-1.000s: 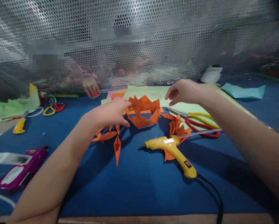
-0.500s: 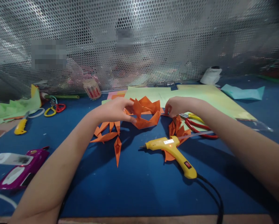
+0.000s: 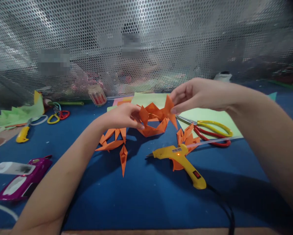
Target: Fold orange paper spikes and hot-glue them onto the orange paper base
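My left hand (image 3: 126, 116) grips the left side of an orange folded-paper ring (image 3: 152, 130) made of pointed pieces. Pinched in my right hand (image 3: 192, 98) is a separate orange folded-paper piece (image 3: 169, 109), held upright by the ring's right side; whether the two touch I cannot tell. More orange folded pieces (image 3: 112, 143) lie left of the ring, one long pointed piece (image 3: 123, 160) nearer to me. Another orange cluster (image 3: 187, 135) lies partly behind a yellow glue gun (image 3: 175, 152), whose nozzle points left and whose small light glows.
Red-and-yellow-handled scissors (image 3: 210, 130) lie on pale green paper (image 3: 210, 114) at the right. To the left are a purple device (image 3: 21, 182), a yellow cutter (image 3: 23, 134), small scissors (image 3: 59, 116) and a jar (image 3: 97, 94). A perforated metallic sheet (image 3: 146, 49) stands behind.
My right hand has risen from the table beside the scissors, bringing up an orange folded piece to the ring. My left hand stays on the ring.
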Available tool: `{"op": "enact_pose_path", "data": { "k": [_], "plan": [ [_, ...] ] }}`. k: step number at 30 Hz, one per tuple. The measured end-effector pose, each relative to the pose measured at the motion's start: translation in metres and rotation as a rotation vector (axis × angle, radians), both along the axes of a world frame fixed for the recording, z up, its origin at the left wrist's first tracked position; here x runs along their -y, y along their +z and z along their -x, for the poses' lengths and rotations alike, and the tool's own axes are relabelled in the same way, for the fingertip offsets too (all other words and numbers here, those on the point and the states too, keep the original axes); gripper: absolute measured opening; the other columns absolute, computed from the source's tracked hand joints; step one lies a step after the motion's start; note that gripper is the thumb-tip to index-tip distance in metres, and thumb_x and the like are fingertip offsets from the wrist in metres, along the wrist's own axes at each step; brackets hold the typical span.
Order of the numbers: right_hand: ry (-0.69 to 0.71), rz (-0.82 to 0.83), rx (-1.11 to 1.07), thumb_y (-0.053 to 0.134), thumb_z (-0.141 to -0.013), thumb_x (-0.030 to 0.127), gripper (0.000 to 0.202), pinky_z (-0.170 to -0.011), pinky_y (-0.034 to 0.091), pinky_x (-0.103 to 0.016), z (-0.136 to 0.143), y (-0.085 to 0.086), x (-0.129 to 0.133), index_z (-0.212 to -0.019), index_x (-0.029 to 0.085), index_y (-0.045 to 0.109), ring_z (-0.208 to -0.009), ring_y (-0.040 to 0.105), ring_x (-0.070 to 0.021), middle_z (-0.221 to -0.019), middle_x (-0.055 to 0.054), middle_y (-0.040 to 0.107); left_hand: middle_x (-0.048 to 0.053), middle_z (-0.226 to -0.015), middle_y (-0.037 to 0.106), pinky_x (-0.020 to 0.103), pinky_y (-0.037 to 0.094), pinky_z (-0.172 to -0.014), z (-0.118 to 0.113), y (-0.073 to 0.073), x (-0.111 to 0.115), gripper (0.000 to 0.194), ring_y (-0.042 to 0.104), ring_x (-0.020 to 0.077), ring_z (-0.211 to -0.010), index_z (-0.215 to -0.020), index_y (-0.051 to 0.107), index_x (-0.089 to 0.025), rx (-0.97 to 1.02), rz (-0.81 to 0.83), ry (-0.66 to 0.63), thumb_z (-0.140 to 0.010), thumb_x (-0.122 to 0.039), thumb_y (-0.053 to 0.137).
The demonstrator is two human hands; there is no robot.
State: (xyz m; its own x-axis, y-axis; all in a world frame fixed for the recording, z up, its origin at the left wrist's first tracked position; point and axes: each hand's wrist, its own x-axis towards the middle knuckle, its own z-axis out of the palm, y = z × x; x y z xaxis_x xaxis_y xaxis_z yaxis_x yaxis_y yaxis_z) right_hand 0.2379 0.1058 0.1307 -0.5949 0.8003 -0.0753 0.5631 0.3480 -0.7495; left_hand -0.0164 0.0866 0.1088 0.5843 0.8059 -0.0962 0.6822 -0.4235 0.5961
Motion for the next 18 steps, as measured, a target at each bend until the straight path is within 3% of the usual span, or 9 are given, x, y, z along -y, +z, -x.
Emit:
{"op": "enact_pose_path", "data": {
  "k": [7,12,18],
  "plan": [
    [-0.045,-0.039,-0.005,0.073,-0.063,0.029,0.032,-0.065,0.051,-0.03,0.025,-0.021,0.002,-0.094,0.025,0.066,-0.074,0.067,-0.0177,-0.07,0.005,0.069,0.0,-0.088,0.071,0.026,0.049,-0.078,0.0,-0.005,-0.001,0.017,0.066,0.0178,-0.088,-0.085,0.069,-0.019,0.024,0.034,0.0,-0.069,-0.024,0.068],
    [0.024,-0.037,-0.048,0.067,-0.067,0.021,0.03,-0.073,0.053,-0.032,0.03,-0.03,0.0,-0.097,0.025,0.067,-0.081,0.067,-0.0185,-0.084,0.001,0.071,0.003,-0.094,0.071,0.027,0.048,-0.076,-0.003,-0.013,-0.006,0.023,0.065,0.0196,-0.09,-0.091,0.071,-0.018,-0.026,-0.013,0.02,-0.069,-0.025,0.069],
    [-0.011,-0.062,-0.065,0.064,-0.068,0.018,0.029,-0.072,0.053,-0.034,0.034,-0.037,-0.001,-0.096,0.025,0.067,-0.08,0.067,-0.0198,-0.085,-0.001,0.071,0.003,-0.085,0.071,0.025,0.046,-0.07,-0.005,-0.022,-0.011,0.023,0.064,0.0187,-0.082,-0.088,0.071,-0.016,-0.016,-0.057,0.027,-0.071,-0.03,0.067]
  ]
}}
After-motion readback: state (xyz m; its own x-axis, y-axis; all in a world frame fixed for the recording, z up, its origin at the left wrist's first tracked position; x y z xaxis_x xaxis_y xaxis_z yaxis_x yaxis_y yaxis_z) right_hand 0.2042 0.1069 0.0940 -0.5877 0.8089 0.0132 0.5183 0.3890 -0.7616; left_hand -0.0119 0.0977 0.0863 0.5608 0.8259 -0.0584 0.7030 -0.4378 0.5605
